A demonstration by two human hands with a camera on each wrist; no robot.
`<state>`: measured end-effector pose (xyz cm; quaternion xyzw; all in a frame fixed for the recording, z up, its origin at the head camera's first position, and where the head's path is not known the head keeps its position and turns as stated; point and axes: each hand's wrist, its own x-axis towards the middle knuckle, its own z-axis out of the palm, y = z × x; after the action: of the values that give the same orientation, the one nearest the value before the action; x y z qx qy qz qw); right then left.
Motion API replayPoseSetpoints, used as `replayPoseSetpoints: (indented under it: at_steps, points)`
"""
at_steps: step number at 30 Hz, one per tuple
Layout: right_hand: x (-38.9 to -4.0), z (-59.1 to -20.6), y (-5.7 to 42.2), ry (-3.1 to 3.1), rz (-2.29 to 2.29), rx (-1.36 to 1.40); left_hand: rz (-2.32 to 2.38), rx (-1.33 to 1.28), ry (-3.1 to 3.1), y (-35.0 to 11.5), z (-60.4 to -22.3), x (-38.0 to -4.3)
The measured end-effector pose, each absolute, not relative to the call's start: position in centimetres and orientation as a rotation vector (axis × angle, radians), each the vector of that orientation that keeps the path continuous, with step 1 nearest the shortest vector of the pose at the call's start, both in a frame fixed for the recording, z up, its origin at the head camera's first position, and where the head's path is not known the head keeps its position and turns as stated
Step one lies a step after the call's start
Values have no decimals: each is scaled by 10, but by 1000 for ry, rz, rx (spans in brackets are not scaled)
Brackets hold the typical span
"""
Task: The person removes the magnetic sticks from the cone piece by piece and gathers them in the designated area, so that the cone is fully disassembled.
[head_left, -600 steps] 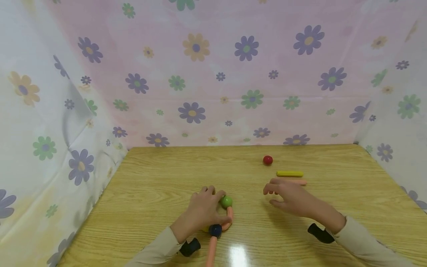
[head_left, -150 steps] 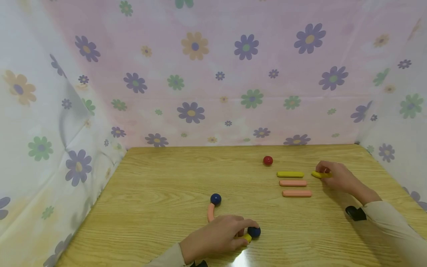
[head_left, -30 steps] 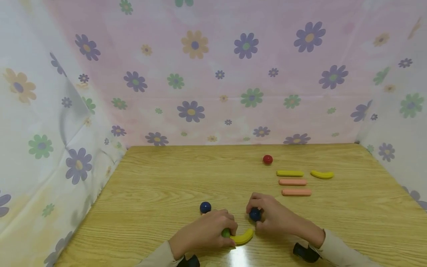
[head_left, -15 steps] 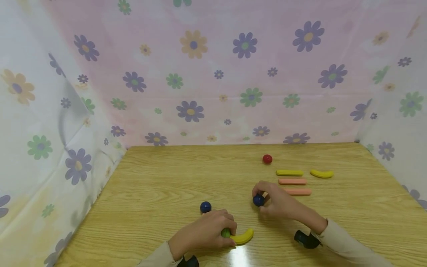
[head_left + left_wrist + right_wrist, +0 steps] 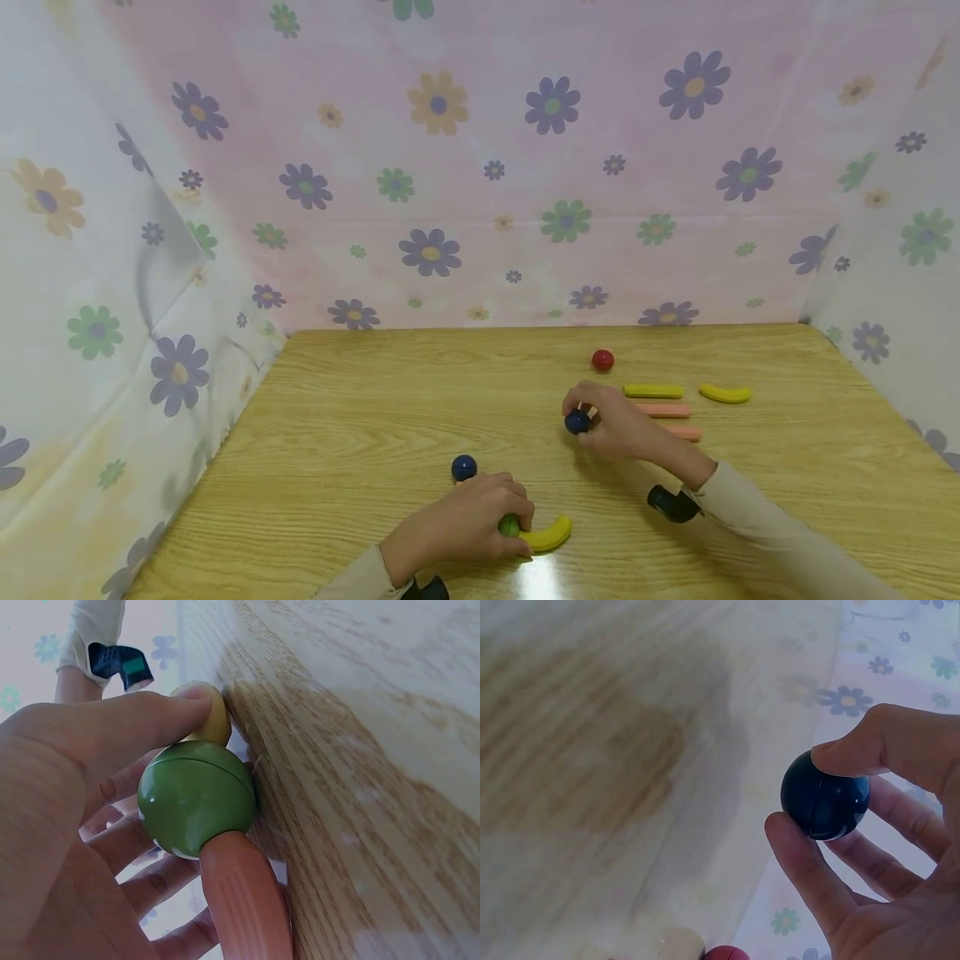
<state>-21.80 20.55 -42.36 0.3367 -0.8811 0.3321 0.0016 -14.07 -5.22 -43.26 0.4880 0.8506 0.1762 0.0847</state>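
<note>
Low at the front of the table, my left hand (image 5: 461,512) grips a green ball (image 5: 195,799) joined to a yellow curved rod (image 5: 551,533) and a salmon rod (image 5: 247,900). Its thumb presses the yellow rod where it meets the ball. Just beyond these knuckles sits a dark blue ball (image 5: 463,467); most of the salmon rod is hidden under the hand in the head view. Between thumb and fingertips, my right hand (image 5: 615,425) pinches another dark blue ball (image 5: 821,796), apart from the rods. The yellow rod's right end is bare.
Beyond the right hand lie a straight yellow rod (image 5: 653,391) and two straight salmon rods (image 5: 667,410), partly covered by it. A curved yellow rod (image 5: 725,393) is to their right, a red ball (image 5: 603,360) behind. Flowered cloth (image 5: 480,167) walls the table's back and sides.
The right hand has carried its blue ball from near the yellow rod's end toward the back. Five seconds ago it was at the curved yellow rod, back right. The left hand has stayed put lately.
</note>
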Motion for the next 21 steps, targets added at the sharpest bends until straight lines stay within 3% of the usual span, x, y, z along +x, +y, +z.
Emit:
replayPoseSetpoints:
  at_steps: [8, 21]
  points:
    - [-247, -422, 203, -2688, 1045, 1090, 536, 1438, 2534, -53, -433, -140]
    - [-299, -424, 196, -2897, 916, 911, 537, 1418, 2547, -54, -432, -139]
